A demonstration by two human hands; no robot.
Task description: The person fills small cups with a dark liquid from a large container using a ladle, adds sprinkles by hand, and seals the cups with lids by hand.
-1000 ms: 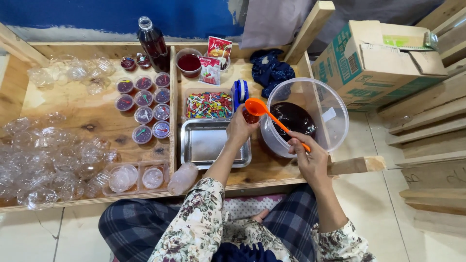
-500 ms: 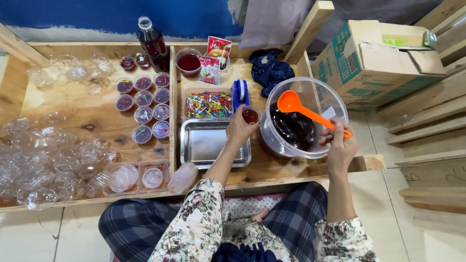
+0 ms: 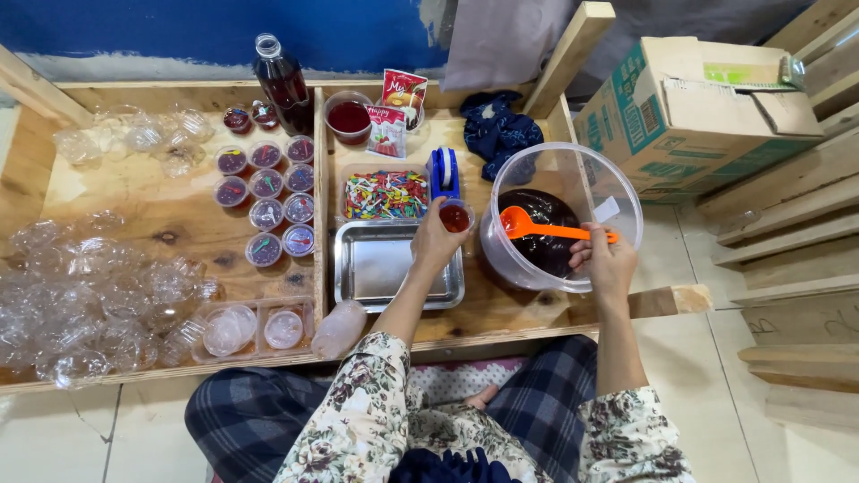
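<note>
My left hand holds a small clear cup filled with dark red liquid, above the top right corner of a steel tray. My right hand grips the handle of an orange ladle, whose bowl rests inside a large clear tub of dark red liquid. Several filled, lidded small cups stand in rows on the wooden board to the left.
A container of coloured small spoons lies behind the tray, next to a blue tape dispenser. A dark bottle, a red-filled cup and sachets stand at the back. Empty clear cups pile up left. A cardboard box sits right.
The ladle has swung from over the small cup back to the tub and lowered into it. My left hand has kept the filled cup near the tray.
</note>
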